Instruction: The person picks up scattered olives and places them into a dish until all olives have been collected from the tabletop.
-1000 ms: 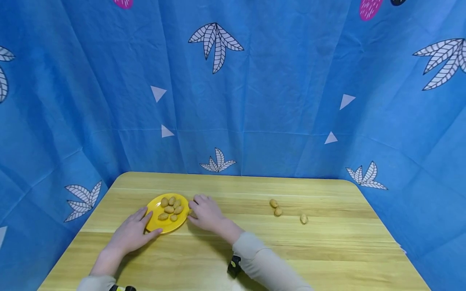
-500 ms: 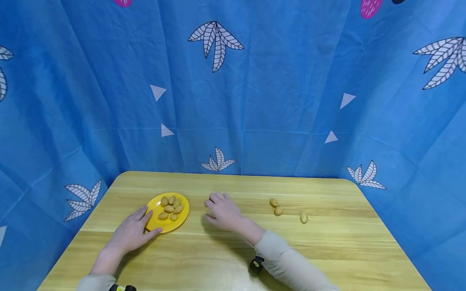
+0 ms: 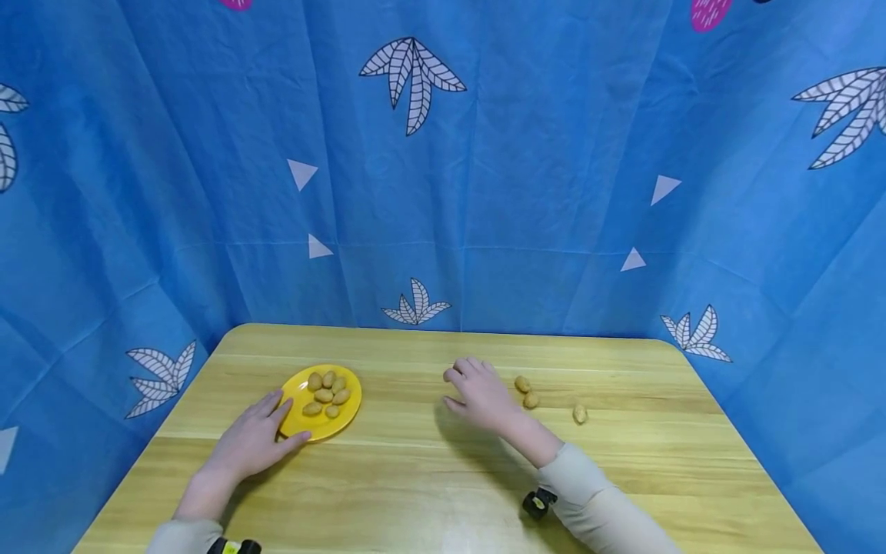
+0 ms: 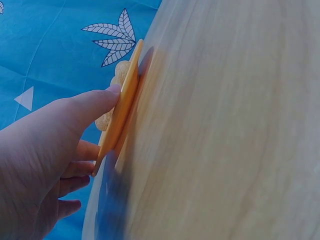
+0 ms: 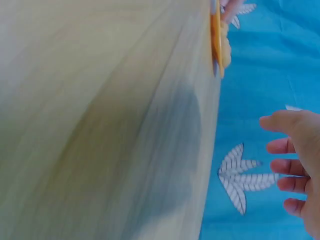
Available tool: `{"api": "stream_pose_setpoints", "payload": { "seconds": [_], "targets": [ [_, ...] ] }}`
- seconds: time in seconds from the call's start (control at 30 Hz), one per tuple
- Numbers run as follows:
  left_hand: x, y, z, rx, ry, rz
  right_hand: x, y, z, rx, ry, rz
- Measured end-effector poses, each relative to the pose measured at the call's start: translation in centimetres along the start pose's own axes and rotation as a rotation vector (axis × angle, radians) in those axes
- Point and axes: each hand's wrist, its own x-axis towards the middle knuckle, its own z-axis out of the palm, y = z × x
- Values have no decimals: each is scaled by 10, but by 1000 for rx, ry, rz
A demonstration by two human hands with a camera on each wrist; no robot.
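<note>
In the head view a yellow plate (image 3: 321, 432) lies at the left of the table with several unshelled peanuts (image 3: 323, 395) on it. My left hand (image 3: 252, 438) rests against its near-left rim, fingers spread and thumb along the edge. The left wrist view shows the thumb touching the orange-looking plate rim (image 4: 117, 117). Above the middle of the table hovers my right hand (image 3: 487, 400), its fingers loosely bent and holding nothing. Just to its right lie two peanuts (image 3: 531, 400) close together, and a single peanut (image 3: 580, 414) sits farther right.
The wooden table (image 3: 408, 492) has rounded far corners. A blue patterned curtain (image 3: 554, 154) hangs behind it and along both sides. Black cameras are strapped at the wrists, the right wrist camera (image 3: 538, 503) being in full view.
My right hand has moved from beside the plate rightward toward the loose peanuts. A peanut by its fingers earlier beside the plate is no longer seen there. The left hand stays on the rim.
</note>
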Motion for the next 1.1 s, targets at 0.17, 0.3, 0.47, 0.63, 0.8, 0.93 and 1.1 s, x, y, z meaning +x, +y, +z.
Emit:
{"api": "stream_pose_setpoints", "payload": {
  "seconds": [0.17, 0.3, 0.47, 0.63, 0.8, 0.93, 1.1],
  "targets": [
    [1, 0, -1, -2, 2, 2, -14, 18, -9, 2, 8, 65],
    [1, 1, -3, -5, -8, -2, -25, 33, -11, 12, 51, 98],
    [1, 1, -1, -8, -15, -1, -40, 49, -13, 2, 83, 150],
    [2, 0, 0, -1, 0, 1, -54, 64, -20, -21, 61, 212],
    [2, 0, 0, -6, -11, -2, -71, 75, -28, -17, 48, 266],
    [1, 0, 1, -12, -14, -1, -82, 81, -32, -16, -10, 338],
    [2, 0, 1, -16, -6, 0, -90, 85, -31, -17, -78, 380]
  ]
}}
